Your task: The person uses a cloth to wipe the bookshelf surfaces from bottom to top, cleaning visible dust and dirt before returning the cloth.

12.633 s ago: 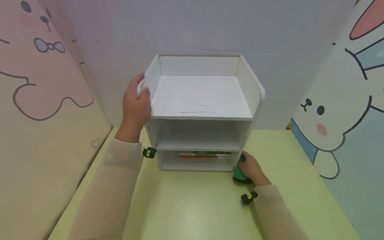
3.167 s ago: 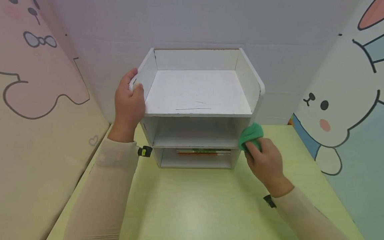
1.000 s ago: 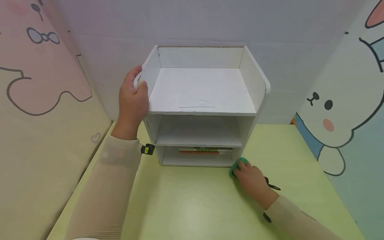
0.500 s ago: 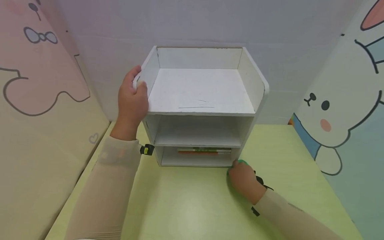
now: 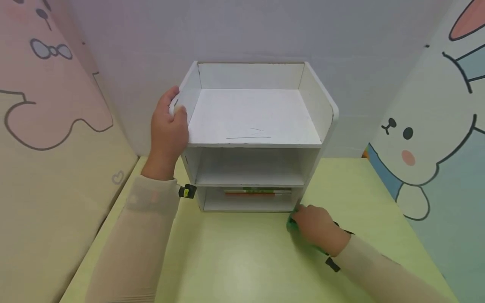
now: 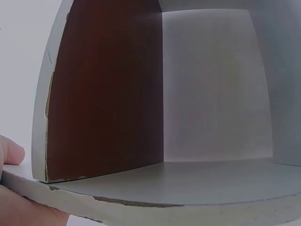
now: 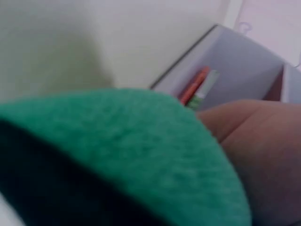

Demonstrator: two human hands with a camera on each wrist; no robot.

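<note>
Now, at the left of the head view, my left hand (image 5: pixel 168 126) is curled over the rounded top edge of the left side panel of the white shelf unit (image 5: pixel 254 118), thumb hooked inside the top tray, fingers wrapped on the outside. In the left wrist view only a fingertip (image 6: pixel 10 151) shows at the far left, against the chipped panel edge. The unit stands centre frame on the green table (image 5: pixel 235 261), backed against the white wall. It looks like rigid painted board, light enough to slide if pushed, so I judge this bracing hold on the side panel the sensible place to take it; the edges are flaking and would not like knocks.

Low in the middle, a few flat books (image 5: pixel 258 192) lie in the bottom compartment.

Toward the lower right, my right hand (image 5: pixel 316 227) is bunched over a green cloth (image 5: pixel 292 225), pressing it on the table just by the unit's front right foot. The cloth (image 7: pixel 117 150) fills the right wrist view: soft, fuzzy and limp, easily crumpled in the palm. It should hold best gathered under the fingers, as it is now.
</note>
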